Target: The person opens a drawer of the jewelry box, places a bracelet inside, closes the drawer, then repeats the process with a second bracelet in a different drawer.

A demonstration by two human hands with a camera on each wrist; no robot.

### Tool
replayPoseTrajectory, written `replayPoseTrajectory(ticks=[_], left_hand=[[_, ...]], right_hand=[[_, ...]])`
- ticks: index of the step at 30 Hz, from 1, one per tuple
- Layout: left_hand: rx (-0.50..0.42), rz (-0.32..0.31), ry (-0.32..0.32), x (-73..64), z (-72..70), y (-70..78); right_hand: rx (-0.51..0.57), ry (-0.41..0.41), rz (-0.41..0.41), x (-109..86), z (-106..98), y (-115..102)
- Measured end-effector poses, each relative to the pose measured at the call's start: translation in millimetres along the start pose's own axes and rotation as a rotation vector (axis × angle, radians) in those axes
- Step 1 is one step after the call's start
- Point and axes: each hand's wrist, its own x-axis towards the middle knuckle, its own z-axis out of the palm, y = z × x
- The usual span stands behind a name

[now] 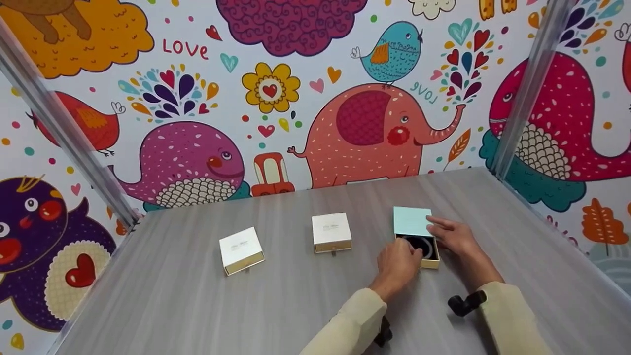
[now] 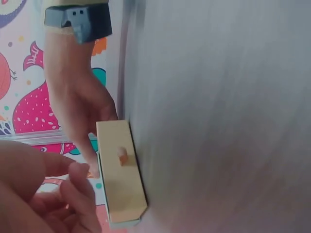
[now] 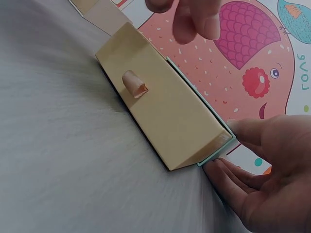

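Observation:
A mint-green drawer-style jewelry box (image 1: 413,221) lies on the table, its cream drawer (image 3: 146,107) pulled partly out toward me. Inside the black lining shows a pale ring-shaped item, like a bangle (image 1: 429,247), partly covered by my left hand. My left hand (image 1: 398,264) hovers at the drawer's left side with loosely curled fingers; in the right wrist view its fingertips (image 3: 211,26) hang above the box, nothing visible between them. My right hand (image 1: 456,238) holds the box's cover at the right side, thumb and fingers on its edges. A small tan pull tab (image 2: 122,156) sticks out from the drawer front.
Two white boxes with gold sides stand to the left, the middle one (image 1: 332,231) fairly straight, the far-left one (image 1: 241,250) turned at an angle. The grey wood-grain table (image 1: 197,305) meets a cartoon-printed wall (image 1: 276,39) at the back, with metal posts (image 1: 527,88) at the corners.

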Motion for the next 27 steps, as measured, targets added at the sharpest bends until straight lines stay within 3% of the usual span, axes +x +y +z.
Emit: replayPoseTrajectory(ticks=[7, 14, 18, 27], left_hand=[[-0.126, -0.113, -0.096, -6.4, -3.2, -7.7], [-0.382, -0.270, -0.172, -9.3, 1.5, -15.7], [-0.444, -0.347, -0.181, -10.0, 4.0, -17.5], [-0.590, -0.428, -0.178, -10.4, 11.8, -15.0]], right_hand=[[-0.006, -0.003, -0.024, 0.6, -1.3, -1.6], [0.041, -0.019, -0.049, 0.5, -1.7, -1.5], [0.052, -0.029, -0.056, 0.2, -1.5, -0.1], [0.038, -0.010, -0.037, 0.5, -1.6, 2.0]])
